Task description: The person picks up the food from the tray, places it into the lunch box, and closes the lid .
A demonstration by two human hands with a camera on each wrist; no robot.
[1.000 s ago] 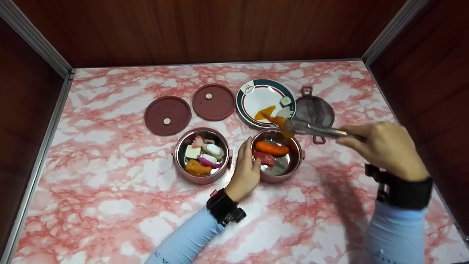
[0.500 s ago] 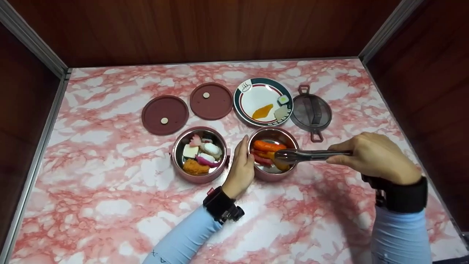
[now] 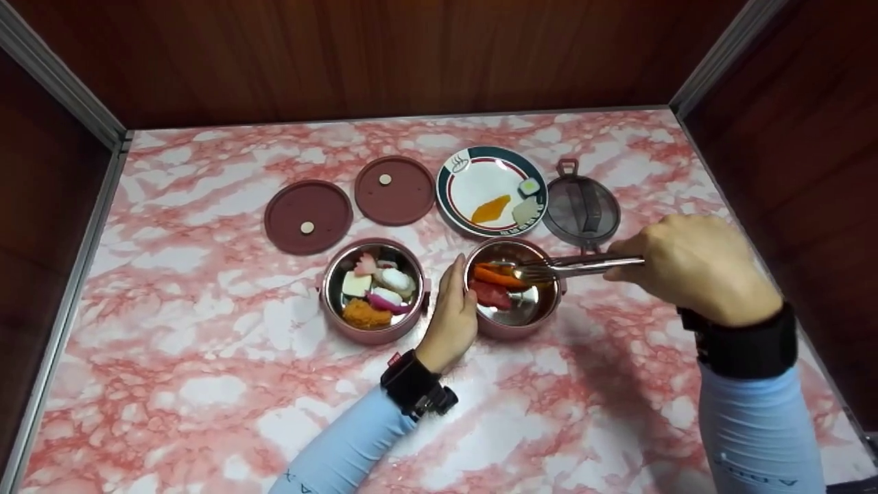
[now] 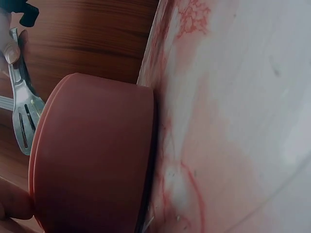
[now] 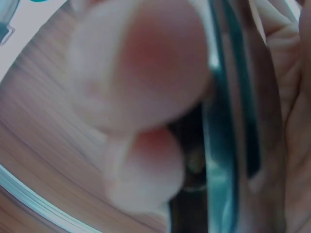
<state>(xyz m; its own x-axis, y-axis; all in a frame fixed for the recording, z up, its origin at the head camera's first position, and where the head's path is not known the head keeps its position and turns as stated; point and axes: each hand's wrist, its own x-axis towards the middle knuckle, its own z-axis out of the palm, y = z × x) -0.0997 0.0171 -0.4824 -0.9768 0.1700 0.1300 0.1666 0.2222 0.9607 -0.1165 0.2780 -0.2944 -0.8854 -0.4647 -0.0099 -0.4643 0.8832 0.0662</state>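
My right hand (image 3: 706, 267) grips metal tongs (image 3: 583, 265), whose slotted ends reach into the right pink bowl (image 3: 514, 333) from its right side. Under and beside the tips lies an orange sausage-shaped food piece (image 3: 495, 275), partly covered. A red meat-like piece (image 3: 490, 295) rests at the bowl's left inside. My left hand (image 3: 449, 322) touches that bowl's left outer wall, fingers extended along it. From the left wrist, the bowl's side (image 4: 92, 155) fills the view and the tongs' slotted head (image 4: 24, 116) dips behind its rim. Close fingers and the tongs' handle (image 5: 223, 126) fill the right wrist view.
A second pink bowl (image 3: 374, 335) with several food pieces stands left of my left hand. Behind are two dark red lids (image 3: 309, 206), a plate (image 3: 473, 182) carrying an orange slice, a whitish piece and a small roll, and a grey see-through lid (image 3: 566, 206) with handles.
The tongs have lowered a yellow-orange piece from over the plate's edge into the right bowl, then shifted back toward its far right side. My left hand stays at the bowl.
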